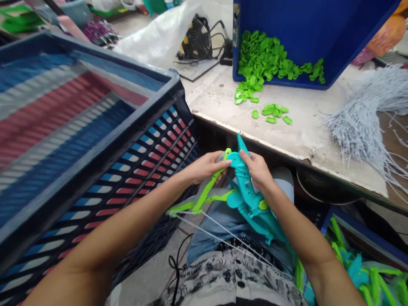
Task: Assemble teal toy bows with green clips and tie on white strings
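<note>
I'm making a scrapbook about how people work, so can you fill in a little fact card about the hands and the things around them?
Left hand: holds a thin lime-green plastic strip
Right hand: holds a long turquoise plastic piece
Where: above the lap, by the table edge
Worn white tabletop: blue plastic bin, small bright-green plastic pieces inside and in front of it, thin pale-grey strings
Left side: dark-blue slatted plastic crate, striped sheet inside

The assembly [245, 182] is right of a crate [149, 111], before a table [219, 100] bearing a bin [296, 29] (pieces [264, 55] inside).
</note>
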Action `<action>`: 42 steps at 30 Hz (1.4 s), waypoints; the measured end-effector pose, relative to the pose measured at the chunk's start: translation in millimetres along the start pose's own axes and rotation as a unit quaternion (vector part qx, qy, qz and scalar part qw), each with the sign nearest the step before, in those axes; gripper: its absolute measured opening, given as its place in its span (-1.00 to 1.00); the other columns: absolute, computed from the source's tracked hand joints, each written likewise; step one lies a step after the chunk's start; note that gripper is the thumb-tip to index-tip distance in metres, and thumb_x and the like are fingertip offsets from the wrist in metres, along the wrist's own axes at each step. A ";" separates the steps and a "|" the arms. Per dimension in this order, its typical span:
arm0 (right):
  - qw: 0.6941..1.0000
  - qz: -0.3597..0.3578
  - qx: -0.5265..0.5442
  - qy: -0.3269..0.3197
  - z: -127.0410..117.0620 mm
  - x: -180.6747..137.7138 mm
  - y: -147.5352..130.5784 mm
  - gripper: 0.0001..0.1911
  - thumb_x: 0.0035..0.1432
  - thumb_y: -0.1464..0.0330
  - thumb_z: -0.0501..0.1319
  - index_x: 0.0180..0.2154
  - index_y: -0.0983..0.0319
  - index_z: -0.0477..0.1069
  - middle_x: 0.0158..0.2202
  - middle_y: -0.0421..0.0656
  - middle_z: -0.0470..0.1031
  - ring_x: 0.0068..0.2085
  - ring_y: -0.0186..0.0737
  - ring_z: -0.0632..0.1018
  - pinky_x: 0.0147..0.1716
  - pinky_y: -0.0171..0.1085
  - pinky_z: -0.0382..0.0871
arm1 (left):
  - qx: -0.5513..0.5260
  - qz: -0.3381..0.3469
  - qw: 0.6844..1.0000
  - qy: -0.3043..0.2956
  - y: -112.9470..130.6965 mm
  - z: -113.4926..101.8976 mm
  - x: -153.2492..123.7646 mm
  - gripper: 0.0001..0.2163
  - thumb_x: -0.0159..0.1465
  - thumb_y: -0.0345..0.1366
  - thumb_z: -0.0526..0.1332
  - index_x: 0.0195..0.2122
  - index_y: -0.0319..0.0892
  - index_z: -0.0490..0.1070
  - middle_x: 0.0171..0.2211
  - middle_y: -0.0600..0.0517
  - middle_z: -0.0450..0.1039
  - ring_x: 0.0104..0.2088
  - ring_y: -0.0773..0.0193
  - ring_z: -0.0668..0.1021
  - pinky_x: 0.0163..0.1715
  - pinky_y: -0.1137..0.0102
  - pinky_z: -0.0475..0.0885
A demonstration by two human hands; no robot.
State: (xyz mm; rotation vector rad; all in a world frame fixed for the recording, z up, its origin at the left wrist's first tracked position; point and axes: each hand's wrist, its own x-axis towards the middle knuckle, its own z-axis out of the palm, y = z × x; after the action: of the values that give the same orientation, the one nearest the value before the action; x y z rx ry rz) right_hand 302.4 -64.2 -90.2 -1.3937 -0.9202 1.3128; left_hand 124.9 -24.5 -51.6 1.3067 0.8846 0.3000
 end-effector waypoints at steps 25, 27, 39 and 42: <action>0.945 -0.087 -0.285 -0.131 12.2 -71.7 -8.0 -0.54 0.13 -0.03 0.12 -0.35 0.25 0.42 -0.49 -0.20 0.45 -0.43 -0.25 0.45 -0.44 -0.31 0.25 | 0.232 -0.076 0.950 -0.196 33.9 -5.1 -46.7 -0.67 -0.02 -0.18 0.39 -0.22 -0.15 0.47 -0.67 0.17 0.42 -0.72 0.30 0.42 -0.69 0.47 0.21; 0.943 -0.101 -0.291 -0.125 8.2 -59.7 -14.9 -0.55 0.17 0.00 0.11 -0.24 0.25 0.46 -0.38 -0.15 0.54 -0.34 -0.18 0.51 -0.36 -0.28 0.31 | 0.264 -0.038 0.951 -0.159 40.2 -10.3 -40.9 -0.51 -0.04 -0.16 0.41 -0.07 -0.14 0.44 -0.53 0.13 0.51 -0.63 0.29 0.48 -0.59 0.47 0.28; 0.879 -0.030 -0.469 -0.076 -10.6 34.6 15.8 -0.50 0.29 0.01 -0.01 -0.16 0.25 0.50 -0.20 -0.02 0.58 -0.16 -0.05 0.56 -0.23 -0.25 0.33 | 0.493 0.192 0.826 0.193 22.7 -6.7 -33.0 -0.72 0.24 -0.14 0.14 -0.17 -0.21 0.48 -0.22 -0.06 0.50 -0.18 0.17 0.51 -0.12 0.31 0.37; 0.856 -0.051 -0.507 -0.087 -14.4 32.0 34.0 -0.57 0.33 0.10 -0.01 -0.06 0.23 0.47 -0.09 -0.01 0.55 -0.06 -0.08 0.53 -0.12 -0.25 0.32 | 0.438 0.199 0.873 0.074 1.4 33.5 -49.8 -0.75 0.29 -0.16 0.09 -0.25 -0.18 0.50 -0.30 -0.05 0.51 -0.26 0.21 0.52 -0.19 0.33 0.40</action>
State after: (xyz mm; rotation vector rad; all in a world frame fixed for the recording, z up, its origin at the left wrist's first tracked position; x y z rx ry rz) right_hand 317.7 -43.8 -131.8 -1.9598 -1.9549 0.8609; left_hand 116.6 -80.2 -30.7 2.3548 0.9046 0.3342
